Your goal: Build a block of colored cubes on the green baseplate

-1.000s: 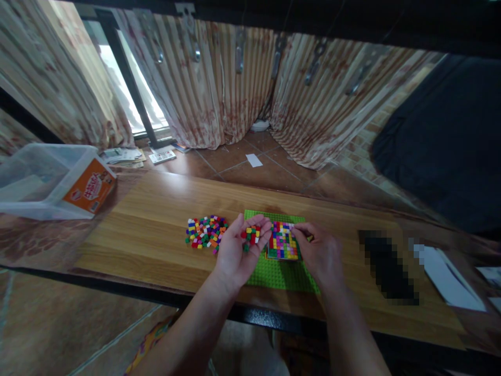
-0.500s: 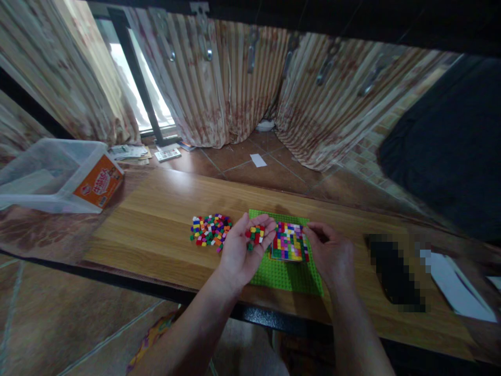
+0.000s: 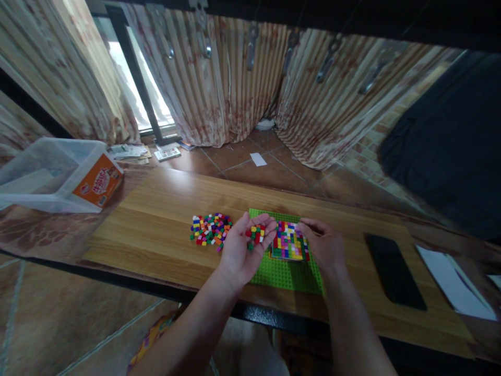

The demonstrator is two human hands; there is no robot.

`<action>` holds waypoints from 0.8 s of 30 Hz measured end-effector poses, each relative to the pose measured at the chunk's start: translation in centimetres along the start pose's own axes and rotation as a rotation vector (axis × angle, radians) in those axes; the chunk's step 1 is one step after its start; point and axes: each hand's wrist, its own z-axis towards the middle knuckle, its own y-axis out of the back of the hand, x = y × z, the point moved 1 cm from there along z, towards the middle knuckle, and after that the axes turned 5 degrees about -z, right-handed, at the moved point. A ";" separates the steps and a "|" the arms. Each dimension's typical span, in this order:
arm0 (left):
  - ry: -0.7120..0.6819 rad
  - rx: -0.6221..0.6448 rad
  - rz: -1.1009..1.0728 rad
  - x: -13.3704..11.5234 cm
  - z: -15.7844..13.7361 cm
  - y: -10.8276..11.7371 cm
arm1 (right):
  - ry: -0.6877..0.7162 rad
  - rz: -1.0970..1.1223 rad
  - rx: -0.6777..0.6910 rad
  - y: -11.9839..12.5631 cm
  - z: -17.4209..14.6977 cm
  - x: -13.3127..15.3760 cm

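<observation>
My left hand (image 3: 237, 253) is palm up and cupped, cradling several small building bricks (image 3: 257, 234) in red, yellow, green and white. Beside it on the green baseplate (image 3: 274, 278) lies a raised block of tightly packed, many-coloured bricks (image 3: 287, 243). My right hand (image 3: 324, 248) reaches over the block's upper right corner with thumb and fingers pinched together. Whatever is between those fingertips is too small and hidden to make out. Left of my left hand, a loose pile of coloured bricks (image 3: 210, 230) is spread on the wooden table (image 3: 156, 230).
A clear plastic box (image 3: 88, 162) with an orange label stands at the left end. A black phone (image 3: 394, 271) and white paper (image 3: 454, 282) lie on the right. Striped curtains (image 3: 250, 89) hang beyond the table, and a dark shape (image 3: 450, 146) fills the far right.
My right hand has moved slightly left and up, from the block's right edge onto its upper right corner. The left hand and its bricks have hardly moved.
</observation>
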 end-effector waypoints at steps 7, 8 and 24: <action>0.007 -0.006 0.007 0.1 0.0 0.0 | 0.018 0.056 0.028 -0.2 -0.2 0.5; 0.008 -0.004 0.009 0.2 0.0 0.0 | 0.021 0.057 0.035 -0.2 -0.2 0.5; 0.095 0.109 0.007 0.4 -0.3 -0.3 | 0.608 -0.016 0.015 0.2 -3.6 4.1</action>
